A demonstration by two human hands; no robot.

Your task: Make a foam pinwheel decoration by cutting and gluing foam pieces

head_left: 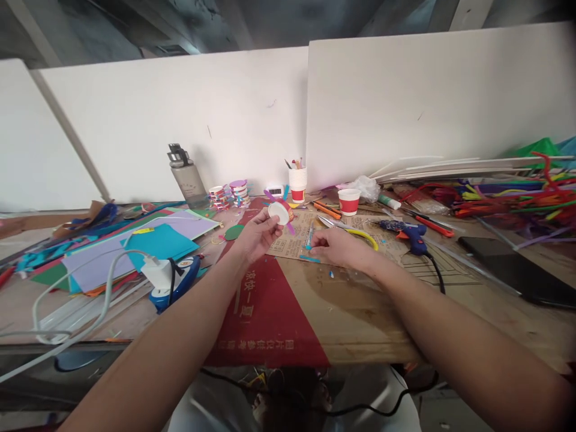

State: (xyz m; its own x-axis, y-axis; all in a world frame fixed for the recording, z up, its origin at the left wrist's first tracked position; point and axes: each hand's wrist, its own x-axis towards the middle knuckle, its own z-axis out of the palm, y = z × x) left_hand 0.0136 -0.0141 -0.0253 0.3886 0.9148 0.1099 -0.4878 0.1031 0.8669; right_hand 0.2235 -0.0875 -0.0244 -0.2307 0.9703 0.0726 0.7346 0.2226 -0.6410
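My left hand (258,238) is closed round a small paper cup (279,212), tilted so that its white round end faces me. Purple and blue paper strips stick out from the cup's side. Low over the cardboard, my right hand (335,245) has its fingers pinched together beside a blue paper strip (308,240). Whatever lies between those fingertips is hidden. Another blue strip (310,259) rests just in front of it. Scissors with yellow handles (363,235) lie behind the right hand, partly covered by it.
A blue glue gun (411,233) and a black phone (517,270) lie to the right. Behind stand a red-and-white cup (348,202), a cup stack (297,180) and a grey bottle (186,177). Coloured sheets (157,249) and a power strip (175,285) with cables occupy the left.
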